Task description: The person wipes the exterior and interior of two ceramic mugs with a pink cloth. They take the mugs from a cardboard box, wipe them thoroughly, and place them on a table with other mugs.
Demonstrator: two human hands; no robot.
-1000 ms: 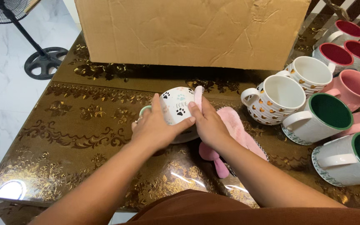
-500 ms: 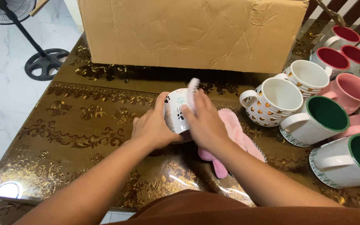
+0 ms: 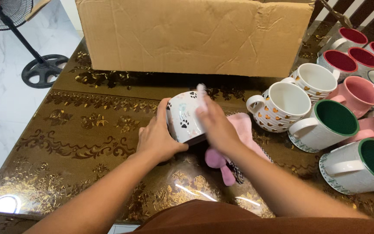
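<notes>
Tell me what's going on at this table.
A person's left hand steadies a white paw-print mug tipped on its side, while the right hand presses a pink cloth against it. More mugs crowd the right side, and a cardboard box stands behind on the patterned brown table.

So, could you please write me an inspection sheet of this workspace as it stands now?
Surface: glossy brown table with gold floral pattern, glare near the front edge.
Job's things: white paw-print mug, tilted on its side; pink cloth draped under the right arm, one end up at the mug.
Clutter: cardboard box at the back; heart-patterned mugs, green-lined mugs, pink mugs and red-lined mugs crowded on the right.
Grippers: left hand grips the mug's side; right hand presses the cloth on the mug.
Cables: nothing seen.
Surroundings: standing fan on a white marble floor, left.
</notes>
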